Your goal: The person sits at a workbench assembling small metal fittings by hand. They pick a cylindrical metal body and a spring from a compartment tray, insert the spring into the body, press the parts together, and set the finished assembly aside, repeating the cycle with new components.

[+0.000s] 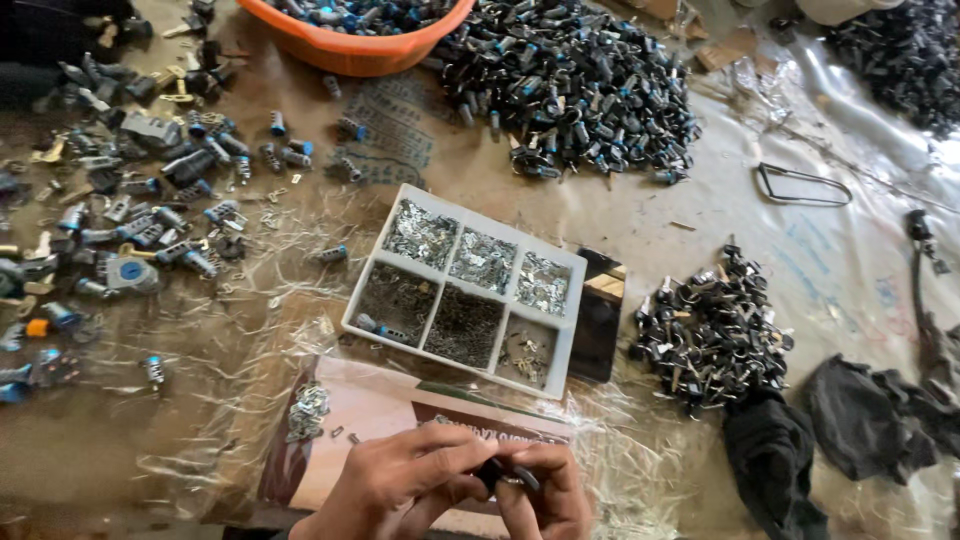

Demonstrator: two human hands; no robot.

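— Two hands meet at the bottom edge of the frame: the left hand and the right hand, knuckles almost touching, with a small black part pinched between them.

— Which hand has it?

— Both. The fingers of each hand are curled nearly closed around the part, so little of it shows. It sits right at the fingertips, and its long axis seems to run left to right, though it is too covered to be sure.

— And beyond the hands?

— Just ahead lies a flat printed card on crinkled plastic sheet. Past that, a white divided tray holds tiny metal pieces in six compartments. To the right, a heap of dark keys; to the left, scattered lock cylinders. Farthest off on the worktop, an orange tub beside a big pile of cylinders.
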